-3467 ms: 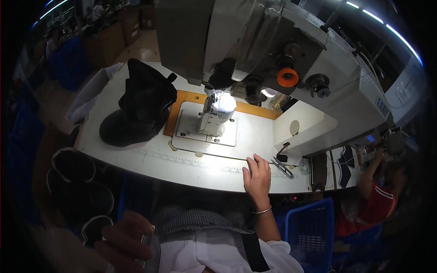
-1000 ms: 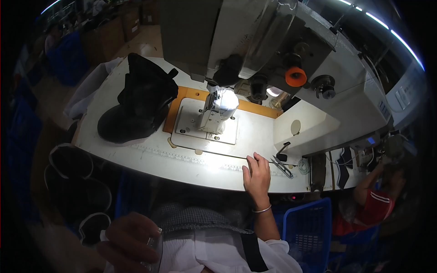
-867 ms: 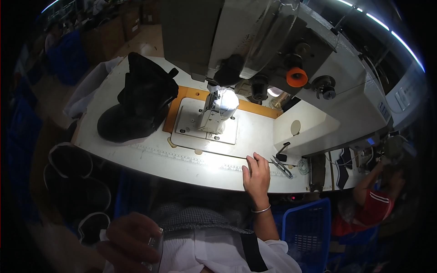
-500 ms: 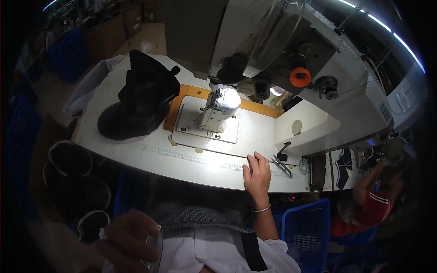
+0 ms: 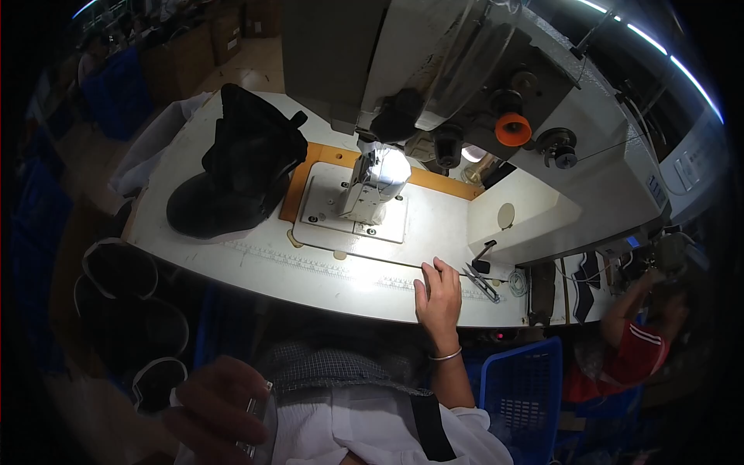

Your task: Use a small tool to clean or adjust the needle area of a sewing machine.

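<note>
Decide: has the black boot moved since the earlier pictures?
No; judged against the orange-brown board, the black boot keeps its place at the left end.

Blue perforated basket (image 5: 521, 387), one, over here at the right; co-worker's red sleeve (image 5: 648, 353), white-striped, farther right; blue bin (image 5: 116, 97), away over there at the back left, beside brown cartons (image 5: 177, 68); pale sheeting (image 5: 147, 159), nearer on that side; strip lights (image 5: 646, 39), lit, upper right.
</note>
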The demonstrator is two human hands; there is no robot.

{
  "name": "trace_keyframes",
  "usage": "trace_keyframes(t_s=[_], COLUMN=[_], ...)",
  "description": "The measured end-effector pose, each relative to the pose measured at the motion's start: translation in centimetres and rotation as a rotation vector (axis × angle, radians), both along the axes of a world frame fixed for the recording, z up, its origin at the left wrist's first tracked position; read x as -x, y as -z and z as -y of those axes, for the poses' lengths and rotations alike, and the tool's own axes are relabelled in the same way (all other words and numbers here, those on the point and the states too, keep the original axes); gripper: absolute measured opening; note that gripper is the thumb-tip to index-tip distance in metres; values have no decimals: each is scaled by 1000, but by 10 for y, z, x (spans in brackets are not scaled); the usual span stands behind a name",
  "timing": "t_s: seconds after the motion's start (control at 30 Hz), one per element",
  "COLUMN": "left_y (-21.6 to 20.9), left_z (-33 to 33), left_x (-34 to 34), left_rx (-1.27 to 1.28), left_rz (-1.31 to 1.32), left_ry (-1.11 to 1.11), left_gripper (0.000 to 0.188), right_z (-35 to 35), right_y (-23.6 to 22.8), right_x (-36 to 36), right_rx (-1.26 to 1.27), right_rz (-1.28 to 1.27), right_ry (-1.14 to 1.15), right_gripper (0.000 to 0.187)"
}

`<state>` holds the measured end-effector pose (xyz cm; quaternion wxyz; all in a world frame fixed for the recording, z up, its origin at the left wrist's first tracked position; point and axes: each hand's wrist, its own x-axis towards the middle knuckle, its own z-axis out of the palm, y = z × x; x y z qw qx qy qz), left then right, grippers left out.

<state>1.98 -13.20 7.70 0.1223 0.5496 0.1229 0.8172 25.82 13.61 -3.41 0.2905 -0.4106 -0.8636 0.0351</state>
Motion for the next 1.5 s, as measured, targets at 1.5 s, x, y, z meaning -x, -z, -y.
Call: trace_keyframes(t_s=[1.5], left_y=[-42], left_z=[-29], left_x=[-18], left_rx=[46], left_rz=[-90], left_ry=[-120], left_gripper=[49], right_z=[-43], right_y=[-52], right_x=[24], right_rx=[-214], right_rz=[-110], right_ry=[-242], right_gripper=[32])
